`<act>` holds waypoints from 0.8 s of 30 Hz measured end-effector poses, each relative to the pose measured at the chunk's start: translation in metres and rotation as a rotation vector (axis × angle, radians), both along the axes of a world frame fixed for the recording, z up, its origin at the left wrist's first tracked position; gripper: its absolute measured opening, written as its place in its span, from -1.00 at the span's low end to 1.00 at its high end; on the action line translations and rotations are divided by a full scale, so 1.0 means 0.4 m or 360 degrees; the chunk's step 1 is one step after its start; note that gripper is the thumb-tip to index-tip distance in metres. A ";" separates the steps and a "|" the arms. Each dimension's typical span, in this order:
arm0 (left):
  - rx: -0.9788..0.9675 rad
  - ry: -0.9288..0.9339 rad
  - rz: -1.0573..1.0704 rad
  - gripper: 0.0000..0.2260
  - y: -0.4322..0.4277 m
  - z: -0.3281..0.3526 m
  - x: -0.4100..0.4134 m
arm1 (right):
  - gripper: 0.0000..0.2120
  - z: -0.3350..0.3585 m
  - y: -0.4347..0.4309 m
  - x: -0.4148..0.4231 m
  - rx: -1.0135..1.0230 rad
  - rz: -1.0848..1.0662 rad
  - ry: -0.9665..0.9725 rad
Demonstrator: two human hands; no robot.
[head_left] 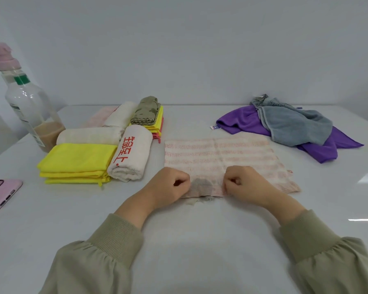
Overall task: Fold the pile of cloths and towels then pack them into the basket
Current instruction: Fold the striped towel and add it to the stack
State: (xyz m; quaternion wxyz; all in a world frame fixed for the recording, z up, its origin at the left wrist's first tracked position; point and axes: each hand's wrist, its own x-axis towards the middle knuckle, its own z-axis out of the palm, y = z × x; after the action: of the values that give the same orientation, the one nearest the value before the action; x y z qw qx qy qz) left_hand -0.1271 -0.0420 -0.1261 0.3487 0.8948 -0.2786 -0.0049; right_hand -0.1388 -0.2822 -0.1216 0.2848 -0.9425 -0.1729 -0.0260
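I recorded the flat cloth [221, 153] as white with pale pink stripes. The folded stack [77, 160] was yellow; the rolled towel [134, 158] white, red lettering. The loose cloth [238, 120] was purple, the loose towel [293, 126] grey. My sleeves [115, 236] were olive; phone [0, 194] pink; table [200, 240] white.

Two hands [168, 184] [248, 184], one bottle [28, 102], one phone [0, 195]

— What lies on the white table [189, 240]?
— A pink striped towel [217, 153], spread flat, its near edge under the left hand [168, 185] and right hand [245, 183].
— And to the left of the left hand?
— Folded yellow cloths [77, 160] and rolled white towels [89, 135], with a bottle [30, 107] beyond them and a pink phone [0, 194] further left.
— Beyond the right hand?
— A crumpled purple cloth [242, 120].
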 end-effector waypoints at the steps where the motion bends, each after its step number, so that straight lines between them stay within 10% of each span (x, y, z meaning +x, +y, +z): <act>1: -0.0100 0.0007 0.0046 -0.72 -0.002 0.001 0.000 | -0.85 -0.003 0.000 0.001 0.0088 -0.0081 -0.0081; 7: 0.0534 -0.0289 0.0119 -0.70 -0.012 -0.001 0.012 | -0.71 -0.016 0.029 0.009 -0.0436 -0.0160 -0.0264; 11: 0.0036 -0.0215 0.0268 -0.84 -0.028 0.022 -0.014 | -0.46 0.024 0.023 -0.002 -0.0129 -0.0312 0.0054; 15: 0.0341 -0.0409 0.0247 -0.66 -0.048 0.002 -0.009 | -0.57 -0.007 0.051 -0.015 -0.0197 -0.0213 -0.0299; 19: 0.1086 -0.0044 0.0153 -0.43 -0.062 -0.026 -0.011 | -0.49 -0.040 0.073 -0.002 -0.0740 -0.0133 0.0155; 24: 0.1100 -0.0046 0.0201 -0.42 -0.061 -0.033 -0.002 | -0.47 -0.031 -0.030 0.060 -0.0797 -0.0619 0.0371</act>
State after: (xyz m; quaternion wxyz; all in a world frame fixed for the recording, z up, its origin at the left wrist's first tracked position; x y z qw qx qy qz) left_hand -0.1280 -0.0663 -0.1392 0.0209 0.9754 -0.2096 -0.0648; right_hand -0.1148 -0.2942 -0.1340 0.0519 -0.9952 0.0429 0.0713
